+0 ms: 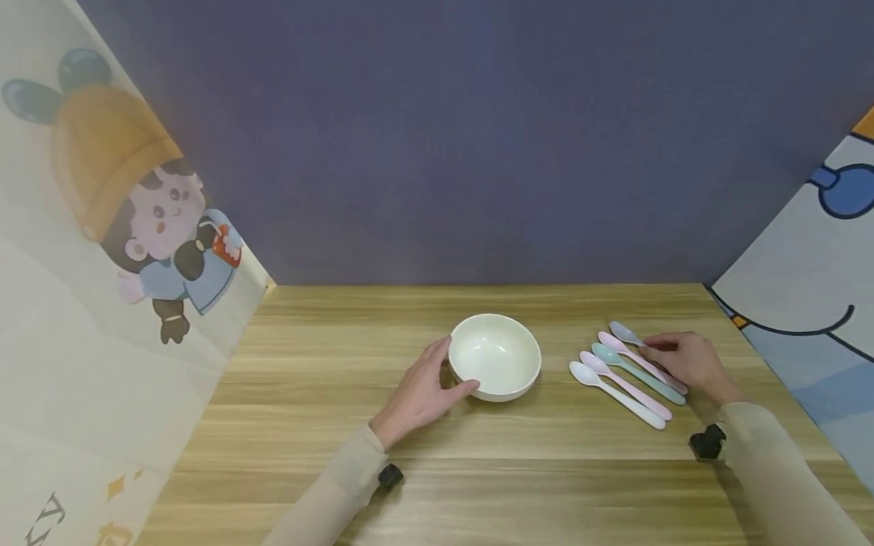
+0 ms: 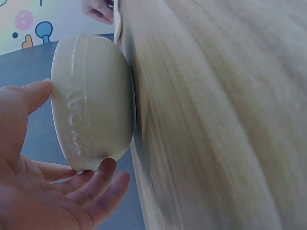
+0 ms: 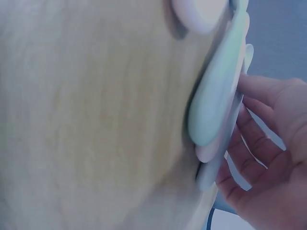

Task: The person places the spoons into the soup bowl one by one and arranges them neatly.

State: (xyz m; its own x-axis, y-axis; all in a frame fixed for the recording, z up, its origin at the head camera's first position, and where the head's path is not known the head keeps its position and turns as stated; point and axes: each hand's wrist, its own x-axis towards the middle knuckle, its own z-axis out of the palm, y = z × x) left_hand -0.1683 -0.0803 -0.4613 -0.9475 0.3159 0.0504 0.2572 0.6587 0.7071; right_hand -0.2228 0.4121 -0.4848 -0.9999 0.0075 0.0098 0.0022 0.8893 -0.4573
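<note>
We have a round cream-white plastic bowl (image 1: pixel 495 355) standing upright near the middle of the pale wood-grain surface (image 1: pixel 519 470), and our left hand (image 1: pixel 425 393) cups its near-left side: the thumb lies against the lower wall and the fingers curve loosely toward the rim, so this grip is wide and relaxed, touching the bowl rather than clamping it. To the right, well apart from the bowl, five pastel plastic spoons (image 1: pixel 624 373) lie side by side, slanted, in white, pink, mint, pink and lilac. Our right hand (image 1: pixel 685 361) rests over the handles of the far ones, fingertips bent onto them; the right wrist view shows the fingers (image 3: pixel 254 143) close against the stacked edges of the spoons, but whether one is truly pinched we cannot tell. The risks, as we judge them: the light bowl may slide or tip if the left hand pushes instead of steadying it, and since the spoons lie touching one another, drawing one out could drag or scatter its neighbours. A cartoon-printed panel (image 1: pixel 123 227) stands at the left and another (image 1: pixel 812 258) at the right.
</note>
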